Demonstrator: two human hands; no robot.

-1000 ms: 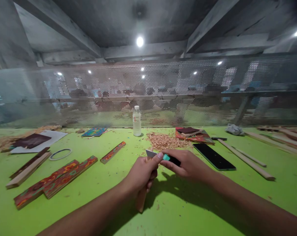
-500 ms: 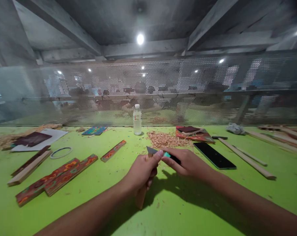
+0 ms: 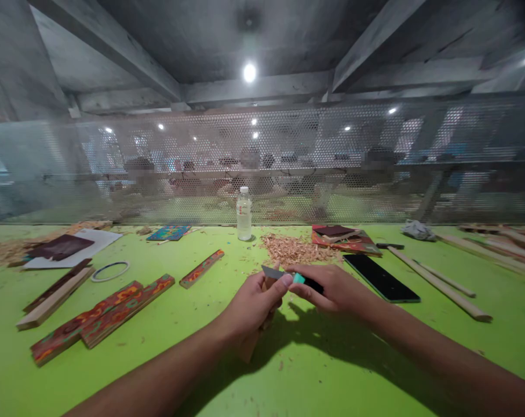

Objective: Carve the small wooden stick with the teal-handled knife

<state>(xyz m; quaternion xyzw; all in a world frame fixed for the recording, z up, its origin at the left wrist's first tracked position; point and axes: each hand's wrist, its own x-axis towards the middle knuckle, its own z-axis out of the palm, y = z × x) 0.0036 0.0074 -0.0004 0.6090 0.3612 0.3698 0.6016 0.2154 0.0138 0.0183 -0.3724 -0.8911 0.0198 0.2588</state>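
Observation:
My left hand point(image 3: 254, 304) is closed round a piece of wood point(image 3: 248, 346), whose lower end shows beneath the palm; most of it is hidden by the fingers. In my right hand point(image 3: 327, 288) is a utility knife point(image 3: 299, 279) with a dark handle and a teal part. Its grey blade point(image 3: 271, 272) points left, across the top of the wood. The left thumb presses against the knife near the base of the blade. Just beyond both hands lies a heap of wood shavings point(image 3: 295, 250).
A water bottle point(image 3: 244, 217) stands at the back before a perforated screen point(image 3: 210, 150). Painted wood strips point(image 3: 127, 310) and a tape ring point(image 3: 110, 271) lie left. To the right are a phone point(image 3: 381, 278), a wooden stick point(image 3: 440, 284) and a crumpled cloth point(image 3: 419, 230).
The blade and left thumb have shifted slightly to the right and down, and the wood's lower end has tilted a little. Both hands keep their holds. The whole view has moved slightly.

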